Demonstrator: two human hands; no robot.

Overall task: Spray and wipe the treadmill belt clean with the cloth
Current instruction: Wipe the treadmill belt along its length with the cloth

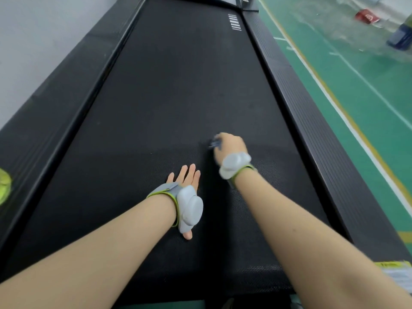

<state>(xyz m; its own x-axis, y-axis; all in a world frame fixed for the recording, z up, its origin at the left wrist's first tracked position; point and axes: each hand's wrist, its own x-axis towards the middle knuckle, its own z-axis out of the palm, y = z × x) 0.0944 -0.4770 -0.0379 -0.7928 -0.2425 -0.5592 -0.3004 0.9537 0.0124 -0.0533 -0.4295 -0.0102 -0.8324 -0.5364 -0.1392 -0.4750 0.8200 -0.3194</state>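
Note:
The black treadmill belt (pixel 178 90) runs away from me down the middle of the view. My left hand (pixel 186 178) lies flat on the belt with straight fingers, thumb pointing back toward me. To its right and a little farther along, my right hand (pixel 229 144) is curled over a small dark cloth (pixel 215 144) and presses it onto the belt; only a blurred edge of the cloth shows at the fingers. Both wrists carry grey sensor bands. A white bottle with a yellow label (pixel 399 273) pokes in at the lower right edge, partly cut off.
Black ribbed side rails (pixel 312 112) flank the belt on both sides. Green floor with white and yellow lines (pixel 356 90) lies to the right, with a red object (pixel 366 16) and a blue container (pixel 400 37) far off. A yellow-green object (pixel 4 186) sits at the left edge.

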